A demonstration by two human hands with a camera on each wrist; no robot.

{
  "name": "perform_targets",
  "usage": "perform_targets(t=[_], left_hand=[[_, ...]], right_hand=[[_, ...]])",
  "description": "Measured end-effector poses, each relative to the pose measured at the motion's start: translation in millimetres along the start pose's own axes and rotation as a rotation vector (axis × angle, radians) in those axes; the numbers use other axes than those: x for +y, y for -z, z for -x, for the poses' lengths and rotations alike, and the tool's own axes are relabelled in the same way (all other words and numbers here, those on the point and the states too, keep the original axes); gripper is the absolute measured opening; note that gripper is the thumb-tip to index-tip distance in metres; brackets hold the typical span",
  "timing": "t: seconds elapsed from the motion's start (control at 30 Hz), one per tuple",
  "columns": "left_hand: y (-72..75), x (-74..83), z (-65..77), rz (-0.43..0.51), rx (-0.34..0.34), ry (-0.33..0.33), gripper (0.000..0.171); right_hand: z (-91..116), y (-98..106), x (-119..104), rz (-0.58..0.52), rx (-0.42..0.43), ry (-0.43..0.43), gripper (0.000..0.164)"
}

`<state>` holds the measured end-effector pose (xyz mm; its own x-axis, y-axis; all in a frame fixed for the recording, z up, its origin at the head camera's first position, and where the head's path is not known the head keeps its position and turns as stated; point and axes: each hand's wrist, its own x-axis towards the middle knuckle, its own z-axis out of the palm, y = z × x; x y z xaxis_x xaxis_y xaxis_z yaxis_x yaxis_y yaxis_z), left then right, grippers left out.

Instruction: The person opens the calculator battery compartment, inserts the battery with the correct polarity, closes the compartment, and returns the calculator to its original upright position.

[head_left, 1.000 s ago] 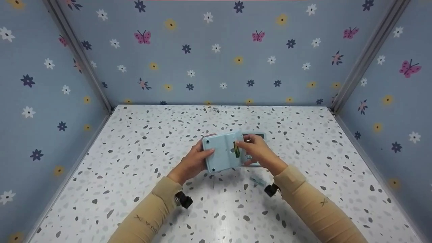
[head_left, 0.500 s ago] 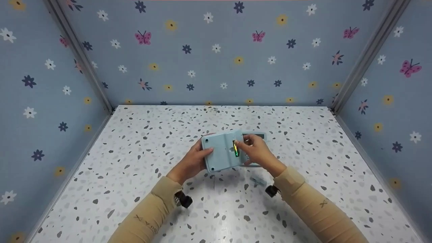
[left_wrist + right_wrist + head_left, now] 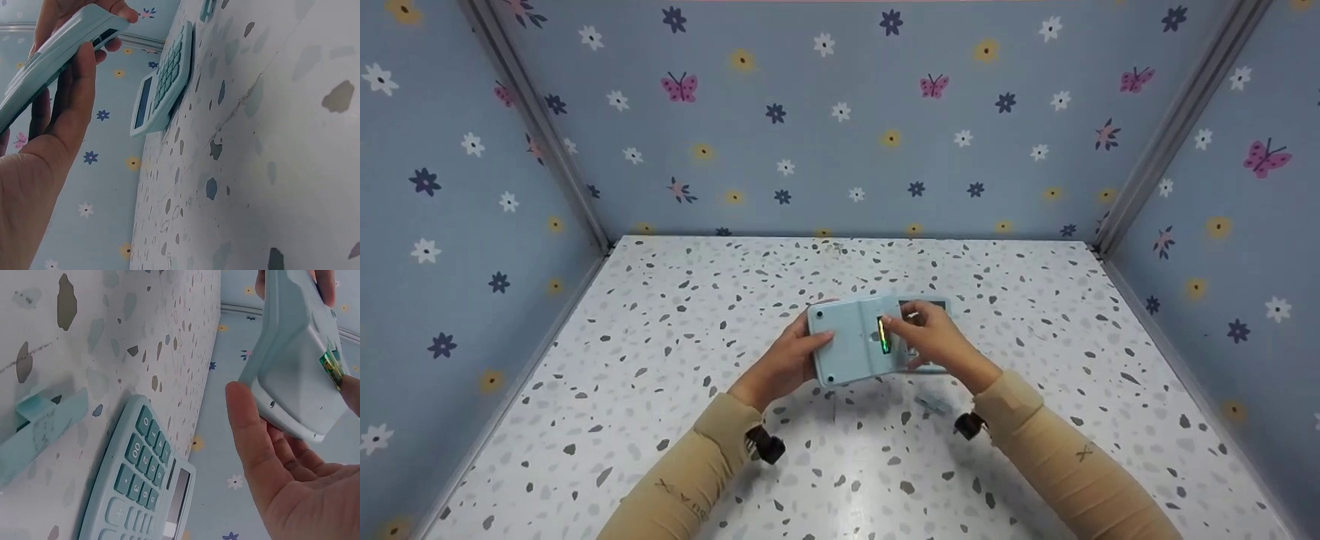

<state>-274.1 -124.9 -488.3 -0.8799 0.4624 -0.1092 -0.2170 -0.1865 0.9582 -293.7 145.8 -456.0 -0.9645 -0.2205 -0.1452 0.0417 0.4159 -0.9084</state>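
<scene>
A light blue calculator (image 3: 844,352), underside up, is held above the table in my left hand (image 3: 787,364), thumb over its back and fingers beneath. Its battery slot lies uncovered, with a shiny green battery (image 3: 884,337) in it. My right hand (image 3: 941,345) holds the calculator's other end; its thumb presses at the battery's upper end in the head view. In the right wrist view the thumb touches the battery (image 3: 332,370) and the other fingers reach under the casing. The calculator's keys face away in the head view.
A second light blue calculator (image 3: 143,461) lies keys up on the speckled table (image 3: 697,300), partly behind my right hand. Nearer me lies a small light blue battery cover (image 3: 933,403). Flower-patterned panels (image 3: 840,135) stand at the back and both sides.
Both hands keep nearly the same hold and place. The battery shows a brighter green glint than a second ago, and the right thumb stays at its end.
</scene>
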Motion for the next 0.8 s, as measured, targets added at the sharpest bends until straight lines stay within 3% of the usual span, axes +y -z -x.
perform_targets(t=[0.2,0.8], left_hand=[[2.6,-2.1,0.7,0.007,0.008,0.001,0.066],[6.5,-1.5,3.7,0.009,0.033,0.006,0.066]], right_hand=[[2,4,0,0.019,0.003,0.039,0.043],[10,18,6,0.059,0.028,0.077,0.045]])
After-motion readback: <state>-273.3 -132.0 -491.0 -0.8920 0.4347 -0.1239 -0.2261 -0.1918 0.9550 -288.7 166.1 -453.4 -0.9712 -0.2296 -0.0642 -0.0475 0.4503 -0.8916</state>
